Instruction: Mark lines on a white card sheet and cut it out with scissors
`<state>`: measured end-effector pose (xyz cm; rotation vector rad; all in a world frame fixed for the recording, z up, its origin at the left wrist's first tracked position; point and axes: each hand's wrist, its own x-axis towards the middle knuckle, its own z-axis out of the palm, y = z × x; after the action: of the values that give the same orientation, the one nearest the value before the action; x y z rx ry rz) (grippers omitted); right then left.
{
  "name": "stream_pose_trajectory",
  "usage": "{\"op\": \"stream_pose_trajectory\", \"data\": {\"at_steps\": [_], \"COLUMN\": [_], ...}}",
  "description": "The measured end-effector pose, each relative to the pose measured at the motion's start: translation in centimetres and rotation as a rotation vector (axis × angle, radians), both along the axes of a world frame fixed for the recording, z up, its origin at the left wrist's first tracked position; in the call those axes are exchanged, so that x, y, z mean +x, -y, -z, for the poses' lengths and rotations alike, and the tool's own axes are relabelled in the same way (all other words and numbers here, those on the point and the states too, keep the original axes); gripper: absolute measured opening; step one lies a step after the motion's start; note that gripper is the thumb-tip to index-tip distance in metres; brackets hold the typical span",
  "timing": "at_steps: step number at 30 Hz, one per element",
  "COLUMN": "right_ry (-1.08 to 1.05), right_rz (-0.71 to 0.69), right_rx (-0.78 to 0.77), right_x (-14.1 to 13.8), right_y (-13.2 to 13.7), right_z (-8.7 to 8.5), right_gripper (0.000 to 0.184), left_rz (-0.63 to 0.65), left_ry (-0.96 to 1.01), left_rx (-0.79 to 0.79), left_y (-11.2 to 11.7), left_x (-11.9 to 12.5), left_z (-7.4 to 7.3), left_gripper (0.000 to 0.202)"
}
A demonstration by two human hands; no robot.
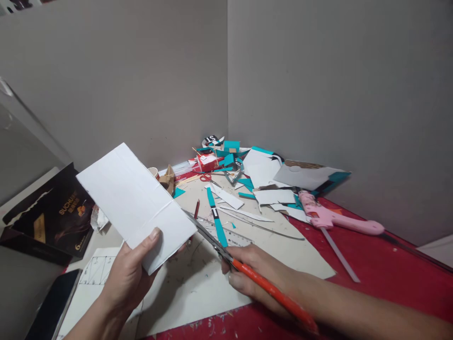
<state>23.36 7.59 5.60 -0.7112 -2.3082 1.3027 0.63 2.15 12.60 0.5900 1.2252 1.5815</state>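
Note:
My left hand (129,278) pinches the near corner of a white card sheet (134,203) and holds it tilted above the table, thumb on top. My right hand (253,271) is closed round orange-handled scissors (247,269). Their metal blades (205,233) point left and up, and the tips meet the right edge of the white sheet. Both hands hover over a beige cardboard sheet (283,250) lying on the red table (389,283).
A pink glue gun (332,217) lies at the right. Teal and white paper scraps (262,179), small red scissors (205,178) and a clear ruler (226,233) clutter the corner. A black box (53,217) and a dark phone (53,304) sit at the left. Grey walls close the corner.

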Motion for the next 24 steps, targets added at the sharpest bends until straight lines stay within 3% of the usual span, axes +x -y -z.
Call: {"op": "stream_pose_trajectory", "data": {"at_steps": [15,24], "right_ry": [0.005,-0.074], "right_rz": [0.026,0.029], "right_rx": [-0.101,-0.164], "right_x": [0.05,-0.41], "right_y": [0.33,0.46], "right_z": [0.14,0.37], "right_gripper": [0.039,0.046], "left_rz": [-0.036,-0.04], "left_ry": [0.03,-0.012], "left_rx": [0.017,-0.019], "left_y": [0.15,0.14], "left_x": [0.5,0.55], "left_z": [-0.06,0.1], "left_gripper": [0.063,0.064]}}
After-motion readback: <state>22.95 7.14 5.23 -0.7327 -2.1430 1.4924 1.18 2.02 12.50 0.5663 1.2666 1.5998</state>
